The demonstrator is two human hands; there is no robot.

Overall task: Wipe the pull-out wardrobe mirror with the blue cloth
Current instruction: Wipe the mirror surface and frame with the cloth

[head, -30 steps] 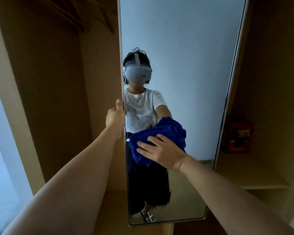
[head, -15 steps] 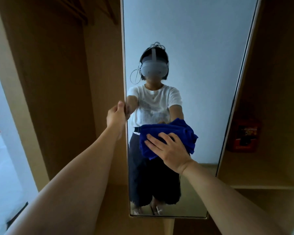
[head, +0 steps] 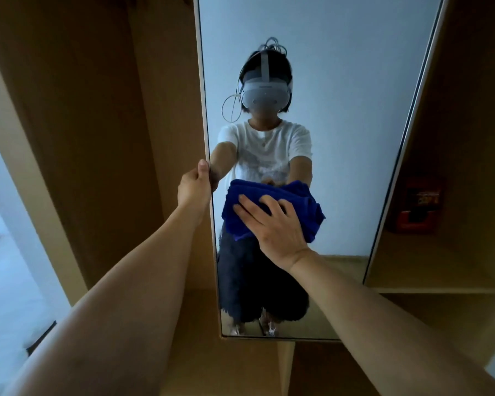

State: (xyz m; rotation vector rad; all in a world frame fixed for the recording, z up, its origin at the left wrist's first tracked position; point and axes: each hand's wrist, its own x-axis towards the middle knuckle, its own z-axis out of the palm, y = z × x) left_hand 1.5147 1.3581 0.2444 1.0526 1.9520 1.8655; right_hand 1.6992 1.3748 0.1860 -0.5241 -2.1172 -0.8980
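Pressing a bunched, deep-blue terry cloth (head: 272,208) against the glass, the right hand (head: 275,227) sits a little right of the frame's centre, its fingers spread and only slightly bent over the fabric, palm flat on it rather than clenched around it. The cloth lies against the tall, narrow pull-out mirror with a thin pale metal frame (head: 340,138), which runs from the top edge of the frame down to the lower middle. The cloth covers a patch at about mid-height of the glass, nearer its left side.

At the mirror's left edge, just left of the cloth, the left hand (head: 195,187) grips the frame, thumb upright along the front of the edge and the fingers curled round behind it, out of sight. Both bare forearms reach in from the bottom corners of the frame.

Light brown wooden wardrobe panels (head: 83,138) fill the left and the far right of the frame. On a wooden shelf (head: 440,281) at the right, beyond the mirror, stands a dim red-orange box (head: 417,207); its print is too dark to read. The glass reflects a person in a white T-shirt, dark skirt and grey headset.
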